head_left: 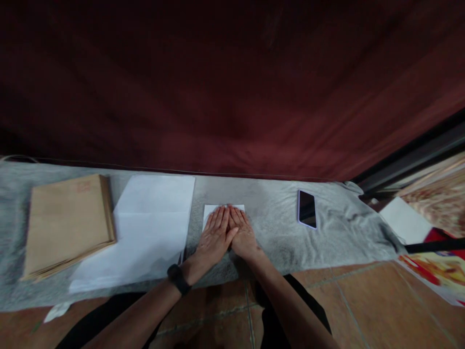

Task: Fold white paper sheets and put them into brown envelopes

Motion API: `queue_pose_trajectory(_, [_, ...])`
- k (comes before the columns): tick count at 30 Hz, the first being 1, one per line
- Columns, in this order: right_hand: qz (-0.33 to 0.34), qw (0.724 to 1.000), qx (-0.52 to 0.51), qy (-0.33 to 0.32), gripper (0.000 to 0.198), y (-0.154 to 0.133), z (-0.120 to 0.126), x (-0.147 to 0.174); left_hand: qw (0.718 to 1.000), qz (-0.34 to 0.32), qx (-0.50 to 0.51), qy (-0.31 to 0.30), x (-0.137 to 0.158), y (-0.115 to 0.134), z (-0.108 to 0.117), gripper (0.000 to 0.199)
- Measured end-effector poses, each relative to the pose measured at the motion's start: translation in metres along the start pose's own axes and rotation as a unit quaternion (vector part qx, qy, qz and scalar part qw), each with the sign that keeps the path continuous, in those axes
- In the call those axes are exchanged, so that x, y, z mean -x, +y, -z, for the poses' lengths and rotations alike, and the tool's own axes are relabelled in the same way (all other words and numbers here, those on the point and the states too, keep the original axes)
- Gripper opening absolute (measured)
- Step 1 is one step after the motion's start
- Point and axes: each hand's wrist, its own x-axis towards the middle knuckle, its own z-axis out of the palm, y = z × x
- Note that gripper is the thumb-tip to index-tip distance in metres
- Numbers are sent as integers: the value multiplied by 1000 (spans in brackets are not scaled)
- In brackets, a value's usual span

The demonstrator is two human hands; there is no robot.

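Observation:
Both palms press down on a small white piece of paper [208, 210] that lies on the grey cloth. My left hand [214, 234] rests flat with its fingers stretched out, and a dark watch sits on that wrist. Beside it and touching it, my right hand [242, 235] is flat too, fingers extended forward. The two thumbs meet between the hands. Most of the paper is hidden; its upper edge and corners show past the fingertips. Left of my hands is a large white paper sheet [152, 228], partly under a stack of brown paper envelopes [69, 218].
A phone [307, 209] in a light purple case lies to the right on the grey cloth [272, 203]. Behind hangs a dark red curtain [232, 121]. Tiled floor [348, 300] runs along the front. A white sheet [406, 220] and a colourful printed package [436, 271] are at far right.

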Motion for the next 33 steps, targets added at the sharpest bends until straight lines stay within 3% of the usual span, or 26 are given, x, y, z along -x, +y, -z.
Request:
queue_pose_trajectory(13, [-50, 999, -3, 17, 53, 14, 4, 7, 997, 29, -51, 44, 13, -16, -3, 65])
queue_pose_trajectory(24, [-85, 996, -2, 12, 54, 34, 15, 17, 996, 64, -60, 35, 13, -13, 2, 61])
queue_pose_trajectory(28, [-80, 996, -25, 18, 54, 26, 23, 11, 995, 69, -60, 32, 12, -11, 4, 62])
queue_pose_trajectory(33, [-19, 996, -88, 0, 55, 0, 20, 6, 996, 63, -59, 15, 13, -13, 2, 63])
